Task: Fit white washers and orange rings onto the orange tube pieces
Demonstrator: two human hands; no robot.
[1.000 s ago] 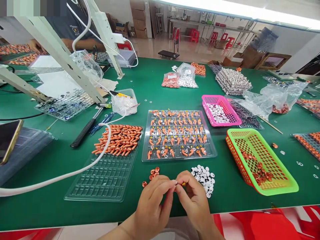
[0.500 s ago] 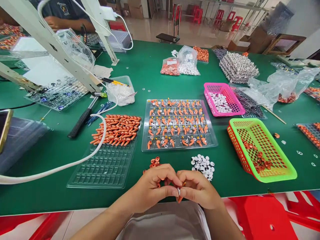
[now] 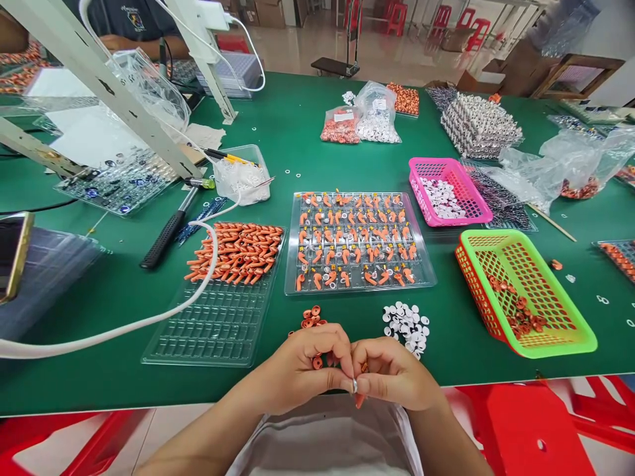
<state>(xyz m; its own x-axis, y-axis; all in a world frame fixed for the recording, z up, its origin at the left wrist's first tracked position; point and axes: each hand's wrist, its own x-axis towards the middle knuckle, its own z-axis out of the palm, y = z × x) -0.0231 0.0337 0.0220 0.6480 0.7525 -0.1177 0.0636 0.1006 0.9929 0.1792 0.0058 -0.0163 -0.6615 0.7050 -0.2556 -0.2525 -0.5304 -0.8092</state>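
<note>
Close to my body, at the table's front edge, both hands meet fingertip to fingertip. My left hand [image 3: 315, 370] pinches a small white-silver round piece [image 3: 354, 385]. My right hand [image 3: 397, 375] is closed on a small orange curved part [image 3: 360, 400], which mostly hides behind the fingers; the two pieces touch or nearly touch. Just beyond my left hand lies a loose pile of orange round caps [image 3: 311, 316], partly covered by it. White round discs [image 3: 407, 324] are heaped past my right hand. Farther up, a clear tray [image 3: 425, 277] holds rows of orange curved parts with small rings.
A second clear tray [image 3: 203, 330] carries stacked orange pieces [image 3: 238, 248] at left. To the right stand a green basket [image 3: 570, 330] and a pink basket [image 3: 483, 215]. A hammer [image 3: 166, 235], a white cable [image 3: 124, 334] and a metal frame [image 3: 124, 106] occupy the left side.
My hands stay together with the fingers shifted slightly around the small pieces. The whole view has moved a little, so the table appears slightly higher and to the right.
</note>
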